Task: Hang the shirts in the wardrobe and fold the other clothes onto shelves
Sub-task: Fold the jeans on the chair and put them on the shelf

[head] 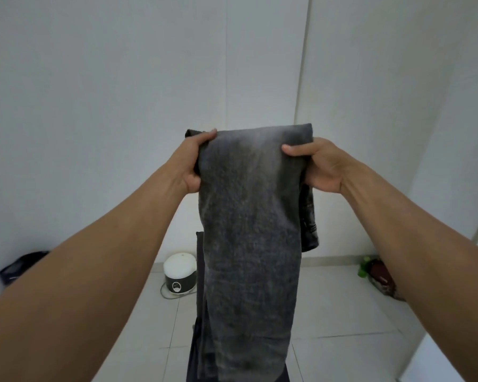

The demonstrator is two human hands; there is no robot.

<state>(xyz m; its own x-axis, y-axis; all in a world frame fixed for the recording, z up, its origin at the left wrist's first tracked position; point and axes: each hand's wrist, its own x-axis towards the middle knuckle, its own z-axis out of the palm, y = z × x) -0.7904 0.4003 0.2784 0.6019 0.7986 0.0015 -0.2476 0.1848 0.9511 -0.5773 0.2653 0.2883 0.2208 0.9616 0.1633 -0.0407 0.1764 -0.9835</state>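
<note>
Two grips: our left hand (195,164) and right hand (319,168) clutch the grey jeans (249,230) at the top, above the rice cooker (179,272), so they hang straight, likely for folding.

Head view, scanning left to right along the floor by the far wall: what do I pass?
dark object, blurred → white rice cooker → grey jeans hanging in front → green item → dark reddish bag
</note>
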